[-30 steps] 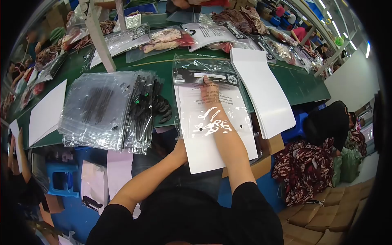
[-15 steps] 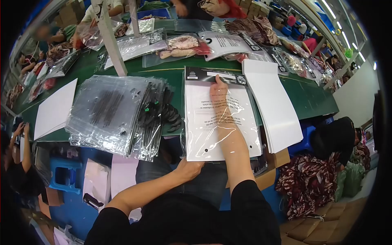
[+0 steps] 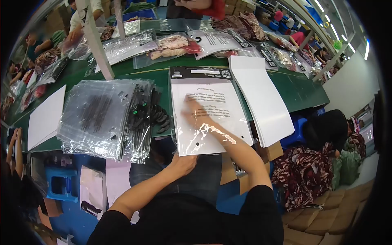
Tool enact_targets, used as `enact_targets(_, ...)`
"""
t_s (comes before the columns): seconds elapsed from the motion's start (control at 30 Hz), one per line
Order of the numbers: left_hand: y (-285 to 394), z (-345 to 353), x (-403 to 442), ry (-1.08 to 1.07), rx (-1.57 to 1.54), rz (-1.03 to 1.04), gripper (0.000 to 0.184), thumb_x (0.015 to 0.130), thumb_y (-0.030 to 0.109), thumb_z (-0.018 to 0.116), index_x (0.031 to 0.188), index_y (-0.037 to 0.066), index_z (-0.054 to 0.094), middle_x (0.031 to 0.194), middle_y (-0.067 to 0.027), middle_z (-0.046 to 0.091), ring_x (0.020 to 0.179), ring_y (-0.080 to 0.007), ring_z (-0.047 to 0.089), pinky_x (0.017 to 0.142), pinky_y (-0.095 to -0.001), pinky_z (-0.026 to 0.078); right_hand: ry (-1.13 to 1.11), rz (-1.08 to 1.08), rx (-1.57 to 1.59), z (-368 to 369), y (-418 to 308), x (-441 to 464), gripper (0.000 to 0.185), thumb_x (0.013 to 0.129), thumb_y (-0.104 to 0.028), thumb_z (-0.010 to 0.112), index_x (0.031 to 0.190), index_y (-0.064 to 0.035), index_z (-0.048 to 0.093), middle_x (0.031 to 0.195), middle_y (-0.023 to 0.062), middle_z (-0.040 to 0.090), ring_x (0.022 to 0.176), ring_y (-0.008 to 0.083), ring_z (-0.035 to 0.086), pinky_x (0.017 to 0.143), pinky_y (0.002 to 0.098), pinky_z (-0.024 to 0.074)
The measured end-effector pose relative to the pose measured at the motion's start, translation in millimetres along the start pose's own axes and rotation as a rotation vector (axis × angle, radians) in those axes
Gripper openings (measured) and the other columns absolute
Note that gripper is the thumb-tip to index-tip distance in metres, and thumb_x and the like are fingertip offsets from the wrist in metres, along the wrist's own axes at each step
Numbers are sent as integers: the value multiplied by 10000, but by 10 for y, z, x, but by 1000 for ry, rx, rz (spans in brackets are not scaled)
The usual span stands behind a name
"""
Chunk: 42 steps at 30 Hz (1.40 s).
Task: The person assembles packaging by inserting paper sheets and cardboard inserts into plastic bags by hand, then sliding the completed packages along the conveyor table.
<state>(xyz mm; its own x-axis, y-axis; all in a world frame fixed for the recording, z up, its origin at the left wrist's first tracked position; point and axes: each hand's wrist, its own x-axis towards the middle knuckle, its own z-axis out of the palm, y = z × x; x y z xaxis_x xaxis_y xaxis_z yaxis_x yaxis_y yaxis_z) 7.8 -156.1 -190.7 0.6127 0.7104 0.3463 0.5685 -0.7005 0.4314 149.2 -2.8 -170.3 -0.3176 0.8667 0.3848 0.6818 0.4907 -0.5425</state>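
Observation:
A clear plastic bag (image 3: pixel 241 102) with a black printed top band lies on the green table in front of me, a white sheet (image 3: pixel 188 136) with printed text showing in it. My right hand (image 3: pixel 192 110) is inside the bag, over the sheet; glare from the film crosses the forearm. Motion blurs its fingers. At the bag's near edge, my left hand (image 3: pixel 183 165) is closed on the plastic, its fingertips hidden beneath. Left of it lies a stack of clear plastic bags (image 3: pixel 94 118) with black hangers (image 3: pixel 157 116) along its right side.
White sheets (image 3: pixel 265 106) are stacked to the right, and more white card (image 3: pixel 47 116) lies at far left. Filled bags (image 3: pixel 173 45) line the back beyond a metal post (image 3: pixel 98 45). A blue stool (image 3: pixel 61 183) and patterned cloth (image 3: pixel 302 175) are below. Other people work nearby.
My right hand has drawn back from the bag's black top band toward me, down to the middle of the sheet. My left hand stays at the near edge. The whole view has shifted slightly.

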Motion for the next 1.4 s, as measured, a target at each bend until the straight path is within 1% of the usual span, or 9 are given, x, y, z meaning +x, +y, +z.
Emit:
enact_targets(0.07,-19,-36,19,-44,4,-32,363,869,110,580,1222,28,605,1174,-196,622,1087,-394,605,940,-468,486,-461,-178,-125,-322,-240,-486,626,947,-331,644,1416,40,456,1508,210,428,1413,345,388,1165,393,328)
enact_targets(0.13,-85,-57,-18,-2,-219,35,351,870,108,616,1216,48,620,1138,-196,629,1044,-401,611,899,-499,486,-597,21,144,-880,-878,-855,616,963,-319,633,1440,25,449,1494,195,457,1434,334,373,1179,394,310)
enact_targets(0.2,-78,-98,-26,30,-338,58,346,871,108,633,1213,57,628,1120,-196,633,1022,-404,614,878,-515,486,-773,46,455,-1503,-1243,-885,469,949,-278,647,1338,-28,565,1224,219,630,1184,346,593,1001,406,463)
enact_targets(0.4,-5,-408,-75,29,-342,-78,318,919,76,587,1234,39,623,1145,-211,626,1071,-432,586,918,-496,472,208,402,14,-2159,-189,-807,470,948,-219,671,1310,67,585,1121,156,693,1024,220,656,909,357,530)
enact_targets(0.53,-25,-485,-145,93,-451,-46,343,923,73,592,1264,41,613,1179,-224,617,1112,-442,570,949,-493,462,58,968,670,-2154,272,-688,464,922,-184,684,1281,92,583,1100,192,689,943,235,685,850,348,557)
enact_targets(0.67,34,-440,-178,202,-425,26,343,921,74,608,1262,40,616,1188,-231,603,1099,-441,576,940,-484,470,-66,1081,963,-2079,382,-571,510,858,-116,713,1264,141,542,1103,246,667,951,281,691,849,334,548)
enact_targets(0.87,118,-351,-158,255,-468,108,391,890,74,670,1275,34,611,1256,-209,610,1156,-420,577,971,-498,466,152,701,541,-2395,-317,-120,468,817,-20,699,1248,97,558,1096,208,678,917,251,695,833,328,555)
enact_targets(1.1,164,-378,-385,368,-472,176,331,856,74,722,1177,2,678,1191,-153,676,1142,-315,629,953,-442,506,266,510,665,-3217,-112,707,357,877,-29,639,1211,84,583,1104,146,694,887,239,704,803,325,568)
enact_targets(1.4,-247,-384,-1010,272,-483,14,257,846,89,738,1096,31,725,993,-107,730,939,-279,697,835,-382,546,804,499,1411,-1488,1025,2942,400,867,27,678,1233,88,529,1196,207,619,1026,335,661,901,480,565)
